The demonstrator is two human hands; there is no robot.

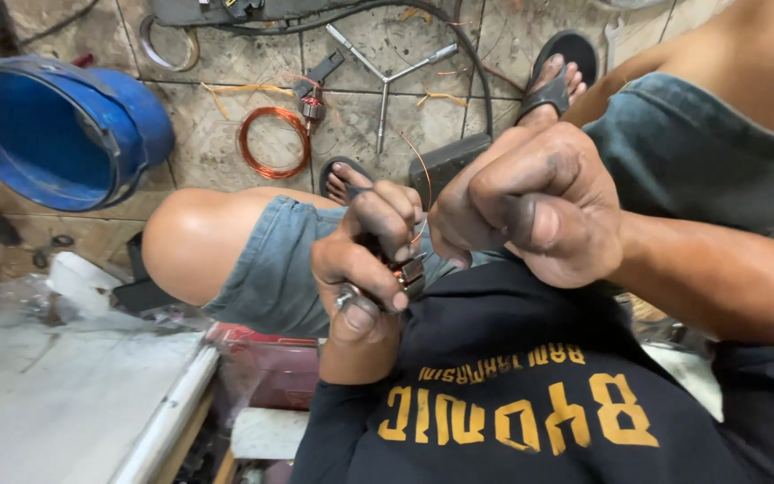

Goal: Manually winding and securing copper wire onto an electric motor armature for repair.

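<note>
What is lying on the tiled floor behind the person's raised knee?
Behind the knee lie a copper wire coil, a blue bucket on its side, and a metal cross wrench. The knee hides the floor directly beneath it.

We view from one head-worn camera, facing steeply down, close above our lap and the tiled floor (360, 125).

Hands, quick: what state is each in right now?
Left hand: closed around a small metal motor part.
Right hand: fist closed, pinching thin copper wire that runs to the part.
</note>
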